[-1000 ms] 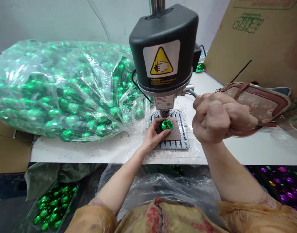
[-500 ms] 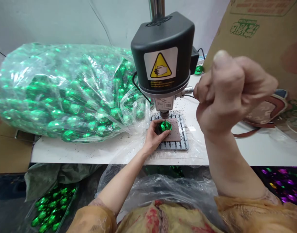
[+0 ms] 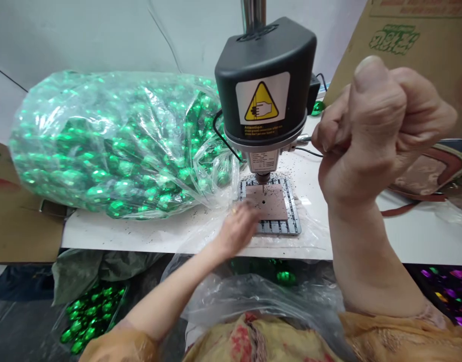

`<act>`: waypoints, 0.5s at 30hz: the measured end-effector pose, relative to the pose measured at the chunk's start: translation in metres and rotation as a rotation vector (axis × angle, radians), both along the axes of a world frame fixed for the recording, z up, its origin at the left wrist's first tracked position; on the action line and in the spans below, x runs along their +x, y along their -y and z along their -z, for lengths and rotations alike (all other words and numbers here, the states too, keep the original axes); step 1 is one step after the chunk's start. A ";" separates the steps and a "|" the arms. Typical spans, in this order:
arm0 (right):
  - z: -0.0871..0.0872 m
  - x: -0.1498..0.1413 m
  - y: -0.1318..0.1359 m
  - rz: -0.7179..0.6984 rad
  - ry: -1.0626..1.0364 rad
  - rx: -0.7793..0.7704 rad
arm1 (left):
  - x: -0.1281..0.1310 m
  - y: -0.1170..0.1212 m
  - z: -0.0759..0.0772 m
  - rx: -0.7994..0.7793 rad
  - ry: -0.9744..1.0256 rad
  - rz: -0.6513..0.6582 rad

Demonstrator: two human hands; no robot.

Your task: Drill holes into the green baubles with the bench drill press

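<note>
My right hand (image 3: 377, 130) is a raised fist wrapped round the feed lever (image 3: 305, 140) of a black drill press (image 3: 264, 90). Smeared by motion, my left hand (image 3: 241, 226) is over the lower left edge of the drill's slotted base plate (image 3: 293, 213); its fingers are too blurred to read. On that plate lies a flat brownish board (image 3: 274, 206) with a small dark hole, under the thin drill bit. No ball sits on the board. A shiny green ball (image 3: 286, 276) shows just below the table's front edge.
A large clear bag (image 3: 113, 146) of green balls fills the table's left side. Dark shavings litter the white table (image 3: 415, 241). A handbag (image 3: 423, 173) and a cardboard box (image 3: 400, 30) stand at right. Below are a bin (image 3: 91, 317) of green balls and purple ones (image 3: 451, 291).
The green ball that my left hand held under the drill has left the board. My left hand has drawn back toward the table's front edge. My right fist has risen with the lever.
</note>
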State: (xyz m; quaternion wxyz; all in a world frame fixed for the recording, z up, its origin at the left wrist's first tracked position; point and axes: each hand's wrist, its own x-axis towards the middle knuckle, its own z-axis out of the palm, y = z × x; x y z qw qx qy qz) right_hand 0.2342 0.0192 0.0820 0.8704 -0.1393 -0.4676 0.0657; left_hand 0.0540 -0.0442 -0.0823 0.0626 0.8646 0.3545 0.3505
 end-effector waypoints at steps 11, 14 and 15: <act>0.001 0.003 0.003 -0.001 0.024 -0.060 | -0.055 -0.143 -0.037 -0.158 -0.468 -0.703; 0.000 0.003 0.008 -0.034 0.029 -0.069 | -0.062 -0.150 -0.037 -0.199 -0.470 -0.720; 0.000 0.003 0.009 -0.049 0.036 -0.070 | -0.064 -0.152 -0.039 -0.208 -0.491 -0.713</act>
